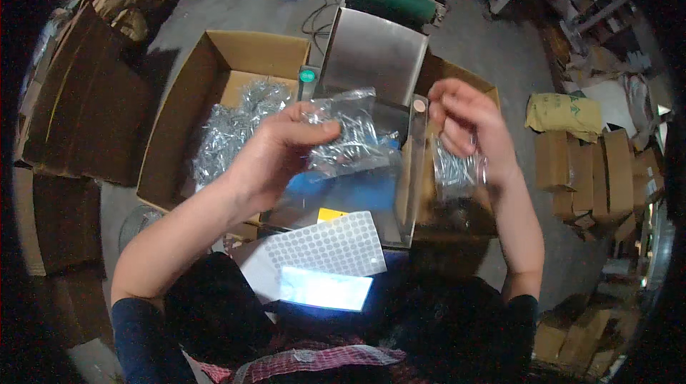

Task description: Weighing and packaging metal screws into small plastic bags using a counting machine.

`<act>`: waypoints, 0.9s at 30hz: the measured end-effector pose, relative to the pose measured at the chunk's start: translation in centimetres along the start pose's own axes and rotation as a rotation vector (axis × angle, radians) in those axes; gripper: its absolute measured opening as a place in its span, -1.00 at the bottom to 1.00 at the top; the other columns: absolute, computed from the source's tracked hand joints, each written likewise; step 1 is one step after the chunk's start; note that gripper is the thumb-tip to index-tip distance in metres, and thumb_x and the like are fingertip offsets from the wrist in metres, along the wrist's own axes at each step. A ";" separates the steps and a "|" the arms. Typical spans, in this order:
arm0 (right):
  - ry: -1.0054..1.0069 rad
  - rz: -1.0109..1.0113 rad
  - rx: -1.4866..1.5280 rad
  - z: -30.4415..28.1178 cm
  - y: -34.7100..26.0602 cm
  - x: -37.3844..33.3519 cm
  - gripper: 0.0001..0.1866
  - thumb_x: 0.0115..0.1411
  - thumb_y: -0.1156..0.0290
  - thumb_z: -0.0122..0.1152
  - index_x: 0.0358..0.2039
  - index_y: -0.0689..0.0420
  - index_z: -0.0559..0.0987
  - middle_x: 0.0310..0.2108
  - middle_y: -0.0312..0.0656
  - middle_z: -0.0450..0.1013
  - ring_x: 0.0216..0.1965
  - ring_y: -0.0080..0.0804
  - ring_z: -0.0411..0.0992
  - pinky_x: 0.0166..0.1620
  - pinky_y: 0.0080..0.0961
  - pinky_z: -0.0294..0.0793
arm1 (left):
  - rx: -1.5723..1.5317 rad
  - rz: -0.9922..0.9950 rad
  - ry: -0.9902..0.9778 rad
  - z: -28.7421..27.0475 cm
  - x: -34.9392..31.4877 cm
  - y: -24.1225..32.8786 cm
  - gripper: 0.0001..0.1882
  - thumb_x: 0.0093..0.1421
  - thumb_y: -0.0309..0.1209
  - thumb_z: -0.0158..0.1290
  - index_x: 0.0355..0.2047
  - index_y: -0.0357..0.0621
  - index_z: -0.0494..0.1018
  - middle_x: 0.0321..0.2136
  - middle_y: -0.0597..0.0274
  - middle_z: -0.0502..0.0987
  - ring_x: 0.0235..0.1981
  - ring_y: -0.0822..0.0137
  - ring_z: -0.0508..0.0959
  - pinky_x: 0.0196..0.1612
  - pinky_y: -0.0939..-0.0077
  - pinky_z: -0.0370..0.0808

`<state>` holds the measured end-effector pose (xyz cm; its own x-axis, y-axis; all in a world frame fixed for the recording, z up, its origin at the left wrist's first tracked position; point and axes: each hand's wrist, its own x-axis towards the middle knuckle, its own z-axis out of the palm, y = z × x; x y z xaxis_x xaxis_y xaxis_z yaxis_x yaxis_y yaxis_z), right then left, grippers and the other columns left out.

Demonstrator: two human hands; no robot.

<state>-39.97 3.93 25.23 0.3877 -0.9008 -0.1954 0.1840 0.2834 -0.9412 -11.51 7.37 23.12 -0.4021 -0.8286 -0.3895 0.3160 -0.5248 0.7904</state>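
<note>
Concrete floor, stacked cartons right, open cardboard box [187, 109] of filled bags far left. Left hand [275, 148] pinches clear screw bag [350, 134], long axis left-right, over metal machine [371, 55]. Right hand [468, 127] pinches second bag [454, 170], hanging vertical.

Two hands hold two clear bags of nails [348, 134], one each; two open cardboard boxes [187, 109] sit behind.
</note>
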 end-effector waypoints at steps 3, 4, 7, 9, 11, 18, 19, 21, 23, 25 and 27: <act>-0.087 -0.066 0.222 0.0 -1.2 1.1 -0.75 0.27 0.43 -0.02 -0.12 0.31 0.45 -0.44 -0.15 0.46 -0.80 -0.70 0.12 -0.71 -0.72 0.07 | -0.090 0.008 0.049 -1.0 -0.7 -0.1 -0.71 0.10 -0.30 0.06 -0.19 -0.14 0.41 -0.27 0.19 0.52 -0.15 0.31 0.50 0.05 0.30 0.33; -0.176 -0.081 0.314 0.3 -1.6 1.4 -0.74 0.28 0.41 -0.04 -0.10 0.30 0.45 -0.40 -0.13 0.47 -0.79 -0.69 0.11 -0.71 -0.71 0.05 | -0.154 0.042 -0.042 -1.2 -1.2 0.1 -0.74 0.11 -0.30 0.04 -0.23 -0.15 0.43 -0.26 0.18 0.52 -0.15 0.30 0.50 0.04 0.31 0.33; -0.350 -0.099 0.440 1.7 -2.3 2.2 -0.66 0.29 0.34 -0.10 -0.05 0.29 0.45 -0.32 -0.08 0.50 -0.79 -0.65 0.09 -0.70 -0.65 0.04 | -0.153 0.009 -0.101 0.1 -2.6 0.4 -0.72 0.15 -0.20 0.01 -0.27 -0.14 0.46 -0.32 0.20 0.51 -0.27 0.36 0.48 -0.11 0.42 0.35; -0.514 -0.034 0.547 3.6 -2.3 2.7 -0.61 0.29 0.27 -0.09 -0.02 0.29 0.45 -0.28 -0.05 0.53 -0.78 -0.61 0.11 -0.68 -0.61 0.08 | -0.021 -0.137 -0.019 1.9 -3.6 0.5 -0.60 0.23 -0.01 -0.01 -0.26 -0.11 0.48 -0.45 0.27 0.51 -0.50 0.48 0.47 -0.41 0.62 0.39; -0.554 -0.007 0.561 6.0 -1.8 2.7 -0.57 0.30 0.22 -0.09 0.01 0.30 0.45 -0.28 -0.05 0.54 -0.78 -0.59 0.11 -0.66 -0.58 0.10 | 0.151 -0.081 -0.059 3.6 -4.4 -0.3 -0.58 0.26 0.01 0.00 -0.23 -0.10 0.49 -0.53 0.38 0.52 -0.64 0.62 0.39 -0.59 0.74 0.28; -0.371 -0.060 0.438 6.6 2.0 3.4 -0.58 0.23 0.26 0.03 -0.04 0.34 0.46 -0.11 0.03 0.47 -0.14 -0.18 0.46 0.02 -0.28 0.42 | -0.031 -0.016 0.080 5.0 -4.5 -3.4 -0.86 0.20 -0.34 0.17 -0.39 -0.07 0.44 -0.66 0.51 0.40 -0.74 0.66 0.34 -0.65 0.77 0.26; -0.373 -0.064 0.441 4.5 2.4 3.9 -0.58 0.23 0.26 0.03 -0.04 0.34 0.46 -0.11 0.03 0.47 -0.14 -0.18 0.46 0.02 -0.28 0.42 | -0.025 -0.015 0.082 4.7 -4.1 -3.6 -0.86 0.20 -0.34 0.17 -0.39 -0.07 0.44 -0.66 0.51 0.40 -0.74 0.66 0.34 -0.65 0.77 0.26; -0.128 -0.122 0.484 -0.1 3.5 4.9 -0.62 0.23 0.33 0.02 -0.06 0.35 0.46 -0.11 0.03 0.47 -0.18 -0.19 0.46 -0.05 -0.24 0.44 | -0.128 -0.052 0.134 3.0 -2.5 -4.5 -0.86 0.21 -0.34 0.16 -0.40 -0.05 0.42 -0.68 0.51 0.38 -0.75 0.64 0.32 -0.67 0.75 0.23; 0.060 -0.199 0.464 -6.0 4.9 5.2 -0.68 0.23 0.38 0.02 -0.09 0.33 0.47 -0.14 0.01 0.47 -0.21 -0.21 0.46 -0.09 -0.27 0.44 | -0.148 -0.074 0.156 2.0 -1.4 -4.4 -0.85 0.26 -0.30 0.09 -0.31 -0.10 0.46 -0.66 0.51 0.38 -0.75 0.63 0.30 -0.68 0.72 0.21; 0.349 -0.242 0.448 -13.7 7.6 5.1 -0.73 0.22 0.38 0.06 -0.14 0.28 0.49 -0.18 -0.02 0.48 -0.24 -0.28 0.45 -0.15 -0.33 0.43 | -0.192 -0.136 0.050 1.7 -0.7 -4.3 -0.76 0.30 -0.26 0.01 -0.20 -0.16 0.48 -0.62 0.51 0.40 -0.73 0.63 0.32 -0.68 0.68 0.22; 0.536 -0.317 0.355 -19.8 11.1 3.9 -0.81 0.21 0.42 0.06 -0.20 0.20 0.53 -0.25 -0.10 0.51 -0.36 -0.34 0.43 -0.15 -0.38 0.44 | -0.231 -0.148 0.018 1.0 -0.2 -4.7 -0.70 0.33 -0.24 -0.05 -0.10 -0.20 0.47 -0.58 0.51 0.42 -0.71 0.62 0.32 -0.66 0.68 0.24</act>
<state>-54.29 -2.98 8.53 -0.2137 -0.9693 -0.1217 0.5325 -0.0111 -0.8464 -13.77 10.19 19.93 -0.4436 -0.7420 -0.5026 0.4436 -0.6691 0.5963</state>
